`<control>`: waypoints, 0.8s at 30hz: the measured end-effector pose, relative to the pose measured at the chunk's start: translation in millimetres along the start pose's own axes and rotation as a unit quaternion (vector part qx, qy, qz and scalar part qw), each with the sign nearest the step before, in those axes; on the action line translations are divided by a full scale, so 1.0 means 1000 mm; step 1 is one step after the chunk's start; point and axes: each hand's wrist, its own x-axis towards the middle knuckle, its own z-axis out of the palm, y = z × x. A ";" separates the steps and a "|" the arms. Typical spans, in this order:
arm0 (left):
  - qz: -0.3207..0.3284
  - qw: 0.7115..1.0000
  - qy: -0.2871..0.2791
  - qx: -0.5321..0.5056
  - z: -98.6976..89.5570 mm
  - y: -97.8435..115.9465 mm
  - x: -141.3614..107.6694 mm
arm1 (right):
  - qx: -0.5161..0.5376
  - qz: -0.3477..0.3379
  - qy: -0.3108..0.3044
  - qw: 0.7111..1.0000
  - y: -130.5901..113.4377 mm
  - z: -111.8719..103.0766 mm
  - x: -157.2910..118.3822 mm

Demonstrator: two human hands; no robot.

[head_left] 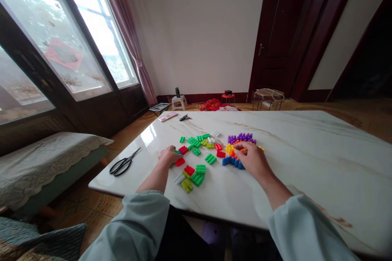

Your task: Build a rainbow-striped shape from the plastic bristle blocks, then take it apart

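Left hand (168, 155) by red blocks (180, 162), left of purple blocks (245, 137), right hand (252, 160) just in front of them, hands apart, grips unclear

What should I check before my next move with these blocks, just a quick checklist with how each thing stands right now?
1. Scissors away from the left hand: ok; they lie apart from it on the table.
2. Purple blocks grouped together: ok; they stand beyond the right hand.
3. Blue blocks by the right hand grouped together: ok; they sit on the near side of that cluster.
4. Green blocks in one group: not ok; they lie in several spots.
5. Left hand's grip on a block: cannot tell; its fingers hide the contact.
6. Right hand's grip at the orange blocks: cannot tell; too small to see.
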 end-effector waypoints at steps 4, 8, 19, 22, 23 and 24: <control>0.026 0.998 -0.009 -0.054 0.011 0.000 0.006 | 0.004 -0.010 -0.002 1.000 0.001 0.004 0.000; 0.039 0.998 -0.002 -0.054 0.020 0.009 0.007 | 0.006 -0.016 -0.005 1.000 0.002 0.004 0.000; 0.079 0.994 0.029 -0.063 0.025 0.031 -0.006 | 0.005 -0.021 -0.020 1.000 -0.002 0.008 -0.002; 0.065 0.994 0.037 -0.081 0.026 0.035 -0.009 | 0.000 -0.019 -0.027 0.999 -0.003 0.008 -0.003; 0.060 0.993 0.040 -0.091 0.026 0.036 -0.009 | -0.001 -0.020 -0.030 0.999 -0.003 0.008 -0.003; 0.056 0.992 0.044 -0.103 0.026 0.036 -0.009 | -0.002 -0.022 -0.032 0.999 -0.004 0.007 -0.003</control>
